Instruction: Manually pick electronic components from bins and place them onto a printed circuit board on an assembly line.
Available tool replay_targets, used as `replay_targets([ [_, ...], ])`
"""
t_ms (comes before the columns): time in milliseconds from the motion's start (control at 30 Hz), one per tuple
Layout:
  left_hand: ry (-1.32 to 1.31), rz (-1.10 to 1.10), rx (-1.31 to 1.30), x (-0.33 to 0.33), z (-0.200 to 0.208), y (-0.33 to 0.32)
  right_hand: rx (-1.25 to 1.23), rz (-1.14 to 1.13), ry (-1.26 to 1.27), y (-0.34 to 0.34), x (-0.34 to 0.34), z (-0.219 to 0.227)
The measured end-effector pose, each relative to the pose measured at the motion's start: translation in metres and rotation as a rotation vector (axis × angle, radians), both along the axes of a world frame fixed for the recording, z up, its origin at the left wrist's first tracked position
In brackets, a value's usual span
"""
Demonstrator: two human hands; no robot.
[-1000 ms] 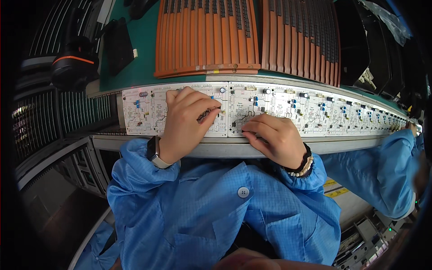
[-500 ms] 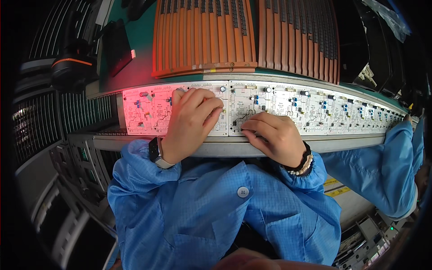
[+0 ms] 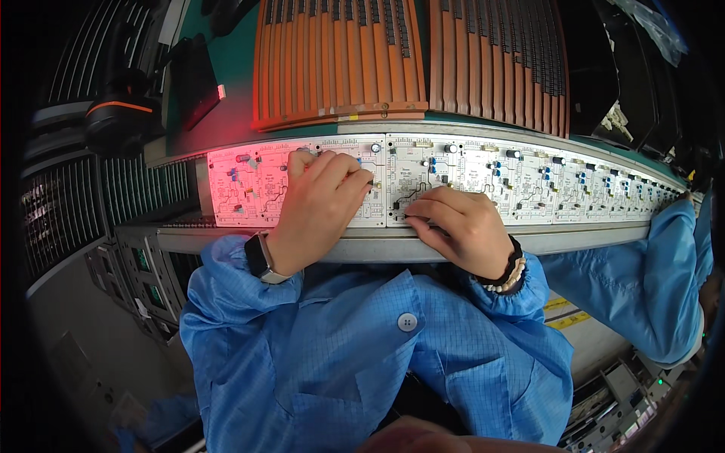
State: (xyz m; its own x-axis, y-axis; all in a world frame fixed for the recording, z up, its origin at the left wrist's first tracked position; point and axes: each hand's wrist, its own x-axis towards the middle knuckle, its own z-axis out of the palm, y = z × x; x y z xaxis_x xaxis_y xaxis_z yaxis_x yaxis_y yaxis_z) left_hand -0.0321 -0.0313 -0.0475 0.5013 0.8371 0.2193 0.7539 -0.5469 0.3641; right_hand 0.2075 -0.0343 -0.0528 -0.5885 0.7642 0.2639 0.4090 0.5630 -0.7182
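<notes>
A row of white circuit boards with small parts sits in a metal rail (image 3: pixel 325 245) in front of me. My left hand (image 3: pixel 321 200) bends over the left circuit board (image 3: pixel 368 208), fingers curled down to its surface. Its thumb and fingertips are mostly hidden, as is anything between them. At the lower left of the neighbouring circuit board (image 3: pixel 427 208), my right hand (image 3: pixel 464 230) has thumb and forefinger pinched together. Whatever they hold is too small to name. Blue and black cylindrical capacitors stand on the boards, among them a capacitor (image 3: pixel 451 149) near the top edge.
Behind the rail lie an orange rack of tubes (image 3: pixel 340 75) and a browner rack (image 3: pixel 491 83), both with dark parts in their channels. A black handheld device (image 3: pixel 121 121) stands at the left. On the right, another person's blue sleeve (image 3: pixel 657 279) reaches to the rail.
The boards have shifted slightly right along the rail. Both hands keep nearly the same pose. At the lower left, a dark shape with pale bands has gone from view.
</notes>
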Motion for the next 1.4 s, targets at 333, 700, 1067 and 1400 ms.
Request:
replay_targets([
  [333,-0.192,0.066,-0.116,0.001,-0.010,0.004,-0.013,-0.009,0.000,0.000,0.000,-0.001],
  [700,0.075,-0.065,0.014,0.005,0.007,0.008,-0.006,-0.017,0.007,-0.003,-0.009,-0.004],
  [1067,0.383,-0.217,0.090,0.006,0.010,-0.014,-0.009,-0.024,0.013,-0.001,-0.007,0.000],
  [1400,-0.187,-0.025,0.101,-0.028,0.011,0.111,0.008,-0.079,-0.071,0.001,-0.031,0.025],
])
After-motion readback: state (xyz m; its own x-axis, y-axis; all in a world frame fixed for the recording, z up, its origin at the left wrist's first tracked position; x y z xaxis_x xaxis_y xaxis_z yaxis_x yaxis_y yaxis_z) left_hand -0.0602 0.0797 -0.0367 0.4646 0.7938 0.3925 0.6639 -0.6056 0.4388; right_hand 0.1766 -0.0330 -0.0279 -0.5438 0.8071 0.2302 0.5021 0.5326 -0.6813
